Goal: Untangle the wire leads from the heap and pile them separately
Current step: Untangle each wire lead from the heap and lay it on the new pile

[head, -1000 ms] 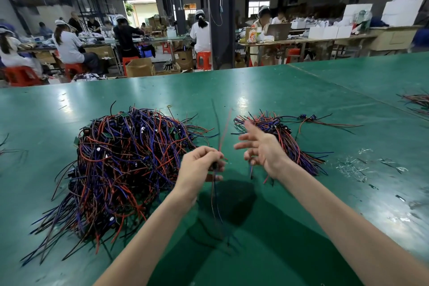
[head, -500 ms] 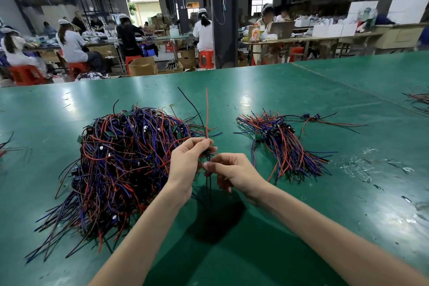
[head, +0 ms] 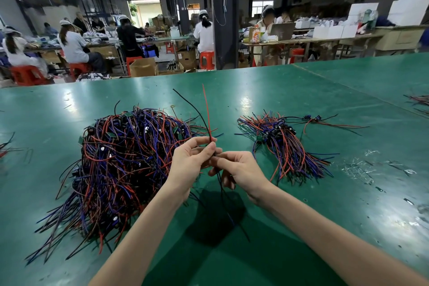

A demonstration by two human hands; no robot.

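Thin red-and-black wire lead (head: 207, 111) is held over the glossy green desk (head: 325, 227), pinched between fingertips of the left hand (head: 190, 160) and right hand (head: 241, 169). Its ends are pointed up and down. The large tangled heap (head: 120, 165) is sat just left, the smaller sorted pile (head: 285, 146) right. Clear plastic scraps (head: 362, 169) are scattered beside the pile. Dark pillar (head: 225, 30) and seated workers (head: 74, 46) are seen behind.

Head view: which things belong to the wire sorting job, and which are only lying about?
Job in hand: tangled heap; sorted pile; wire lead, pinched by the left hand and the right hand.

Lying about: clear scraps on the green table; stray wires at its far right edge.
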